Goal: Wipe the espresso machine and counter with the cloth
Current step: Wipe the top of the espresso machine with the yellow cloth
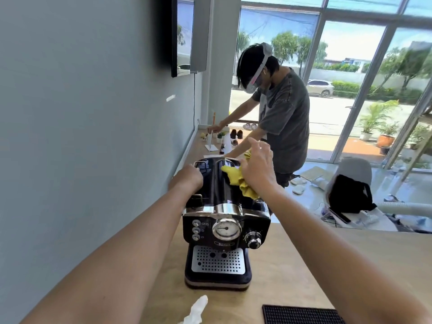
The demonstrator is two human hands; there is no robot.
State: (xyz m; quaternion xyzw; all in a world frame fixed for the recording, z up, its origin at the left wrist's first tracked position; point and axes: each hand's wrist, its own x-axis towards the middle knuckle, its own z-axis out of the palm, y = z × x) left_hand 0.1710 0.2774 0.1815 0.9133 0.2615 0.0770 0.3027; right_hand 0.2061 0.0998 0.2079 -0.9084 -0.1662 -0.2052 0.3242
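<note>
Pressing down on the rear right top of the espresso machine (224, 206), the yellow cloth (238, 180) is bunched under the closed right hand (256, 168), while the left hand (187, 180) is clamped on the opposite edge, unwiped counter (292, 265) lying nearer and below.

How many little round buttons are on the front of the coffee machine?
3. They sit in a column on the espresso machine, left of its dial: top button, middle button, bottom button. None looks hidden.
</note>
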